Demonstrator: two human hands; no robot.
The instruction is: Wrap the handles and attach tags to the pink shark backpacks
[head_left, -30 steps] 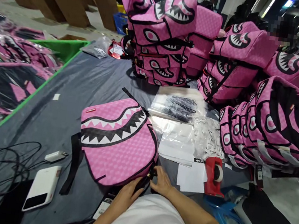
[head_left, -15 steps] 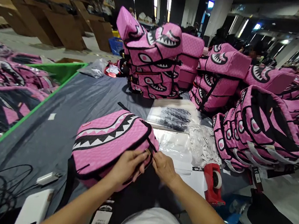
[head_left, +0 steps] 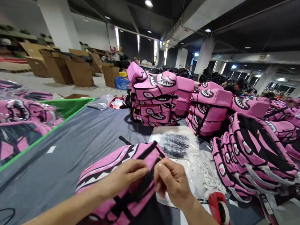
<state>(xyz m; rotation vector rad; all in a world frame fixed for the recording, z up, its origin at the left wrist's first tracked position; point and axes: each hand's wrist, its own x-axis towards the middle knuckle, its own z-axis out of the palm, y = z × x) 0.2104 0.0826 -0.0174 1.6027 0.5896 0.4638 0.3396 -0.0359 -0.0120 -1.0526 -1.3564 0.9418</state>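
i see the pink-and-black fabric shark-mouth backpack [head_left: 111, 161] now tipped further onto its side, near centre on the grey tabletop [head_left: 64, 160], its black-trimmed edge [head_left: 149, 152] within reach. my left hand [head_left: 126, 175] pinches that edge; my right hand [head_left: 173, 181] curls beside it, on what i cannot tell.

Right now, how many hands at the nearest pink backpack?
2: left hand over the middle of the pink shark-mouth backpack, right hand at its right edge; some fingers hidden.
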